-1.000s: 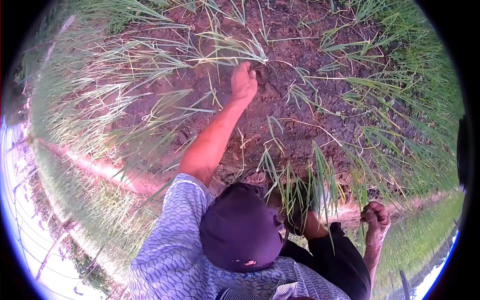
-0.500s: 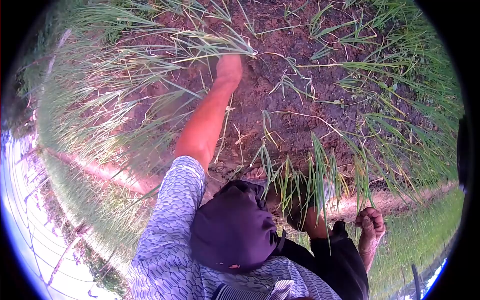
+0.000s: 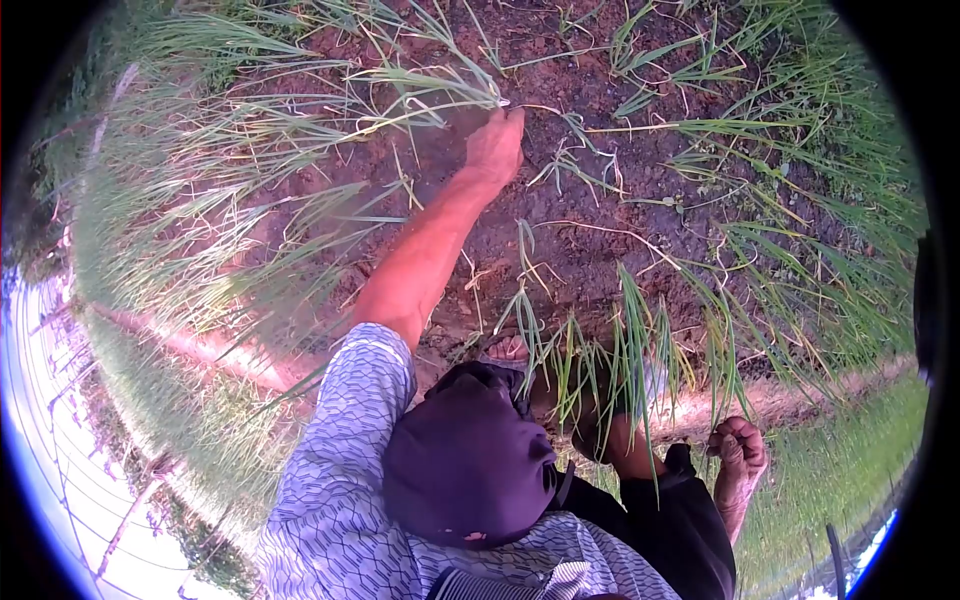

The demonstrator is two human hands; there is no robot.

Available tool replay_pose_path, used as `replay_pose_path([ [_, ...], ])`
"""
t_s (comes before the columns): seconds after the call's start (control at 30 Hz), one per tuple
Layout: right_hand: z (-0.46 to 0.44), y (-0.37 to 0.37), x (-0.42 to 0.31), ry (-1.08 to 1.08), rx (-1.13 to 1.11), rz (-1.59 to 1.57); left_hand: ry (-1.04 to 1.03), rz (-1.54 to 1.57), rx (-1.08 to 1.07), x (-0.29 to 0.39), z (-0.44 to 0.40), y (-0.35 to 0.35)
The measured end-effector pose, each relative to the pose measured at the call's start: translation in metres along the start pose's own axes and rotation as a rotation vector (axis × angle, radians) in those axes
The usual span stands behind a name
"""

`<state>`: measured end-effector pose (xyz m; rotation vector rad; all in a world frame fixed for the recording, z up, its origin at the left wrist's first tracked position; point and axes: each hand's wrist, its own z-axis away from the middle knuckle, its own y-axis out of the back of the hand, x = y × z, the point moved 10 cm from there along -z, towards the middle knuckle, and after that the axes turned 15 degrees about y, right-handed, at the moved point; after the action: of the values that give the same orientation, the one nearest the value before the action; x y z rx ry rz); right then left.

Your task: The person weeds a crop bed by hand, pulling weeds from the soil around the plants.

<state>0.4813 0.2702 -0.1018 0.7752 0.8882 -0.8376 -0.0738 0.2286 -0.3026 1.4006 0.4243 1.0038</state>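
Observation:
My left hand (image 3: 495, 145) reaches far forward, fingers curled and pressed together at the white base of an onion plant (image 3: 440, 85). The plant's long green leaves lean to the left over dark, moist soil. What the fingertips hold, if anything, is hidden. My right hand (image 3: 738, 447) rests low on the right beside the dark trouser leg (image 3: 690, 520). Its fingers are curled into a fist close to the tips of drooping green leaves (image 3: 725, 360), and I cannot make out what is inside it.
Dark brown soil (image 3: 600, 220) lies ahead, with scattered onion plants. Dense green leaves (image 3: 180, 170) stand on the left, more on the right (image 3: 840, 200). A purple cap (image 3: 465, 465) fills the lower middle. A foot (image 3: 508, 348) shows among the leaves.
My left hand has moved to the right, from beneath the onion leaves to the plant's base, and its fingers show more clearly. My right hand has barely moved.

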Motion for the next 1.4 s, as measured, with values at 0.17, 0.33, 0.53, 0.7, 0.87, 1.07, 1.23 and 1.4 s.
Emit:
replay_pose_path([
  [0.17, 0.001, -0.001, -0.001, 0.017, -0.004, -0.013, -0.05, -0.008, -0.102, -0.009, 0.008, -0.008],
  [0.33, 0.001, 0.005, 0.004, 0.005, -0.018, 0.018, 0.181, 0.534, -0.184, -0.074, -0.008, -0.014],
  [0.53, 0.001, 0.005, 0.009, -0.043, -0.016, 0.017, 0.495, 1.189, -0.258, -0.062, -0.05, -0.002],
  [0.7, 0.002, 0.003, 0.008, -0.023, -0.007, -0.016, 0.449, 0.817, -0.533, -0.057, -0.084, -0.015],
  [0.87, 0.005, -0.002, 0.009, -0.057, -0.035, 0.01, -0.008, -0.164, -0.207, -0.013, -0.114, 0.003],
  [1.07, -0.001, -0.009, 0.002, -0.04, -0.037, 0.014, 0.34, -0.046, -0.149, -0.024, -0.116, -0.008],
  [1.23, -0.002, -0.007, 0.005, -0.058, -0.027, 0.031, 0.226, -0.044, -0.116, -0.021, -0.109, 0.021],
  [1.4, -0.005, -0.011, 0.003, -0.055, -0.059, 0.002, 0.181, -0.076, 0.043, -0.043, -0.133, 0.077],
])
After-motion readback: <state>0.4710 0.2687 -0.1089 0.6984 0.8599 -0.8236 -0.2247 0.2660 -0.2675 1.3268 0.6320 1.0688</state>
